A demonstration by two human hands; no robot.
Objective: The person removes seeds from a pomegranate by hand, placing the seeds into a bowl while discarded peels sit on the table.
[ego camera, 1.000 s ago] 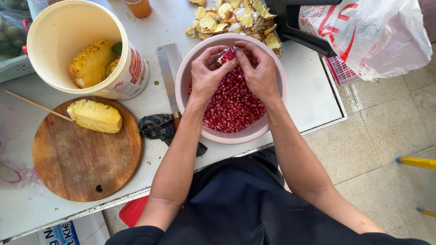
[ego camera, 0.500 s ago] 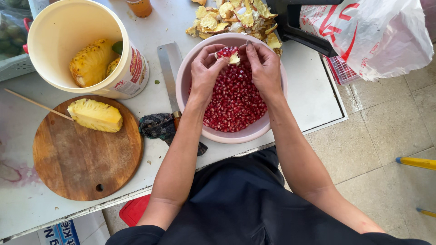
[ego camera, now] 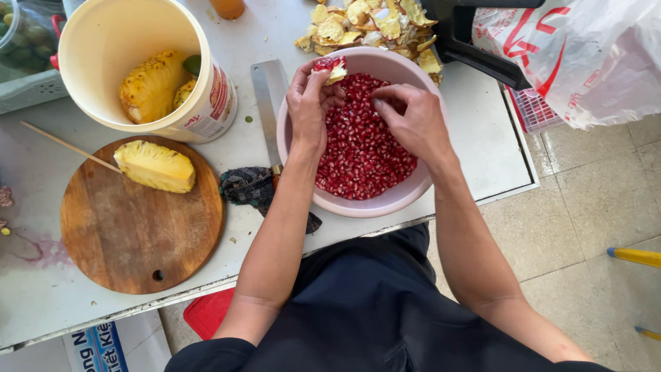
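Pomegranate piece [ego camera: 332, 67], red seeds and pale pith, is pinched in the fingers of the left hand [ego camera: 308, 103] above the far rim of the pink bowl [ego camera: 358, 207]. Right hand [ego camera: 412, 120] sits low over the seeds, fingers curled and touching them; whether it grips any cannot be told. Both forearms cross the near rim. Knife [ego camera: 267, 96] lies flat just left of the bowl, handle end under a dark rag [ego camera: 248, 186]. Peel scraps [ego camera: 372, 21] are heaped beyond the bowl, touching its far edge. Bowl holds loose pomegranate seeds [ego camera: 361, 151], well filled. Cream bucket [ego camera: 131, 41] holds peeled pineapples [ego camera: 148, 86]. Round wooden board [ego camera: 138, 234] carries a pineapple wedge [ego camera: 155, 167] on a skewer [ego camera: 65, 145]. White plastic bag [ego camera: 585, 48] sits at far right.
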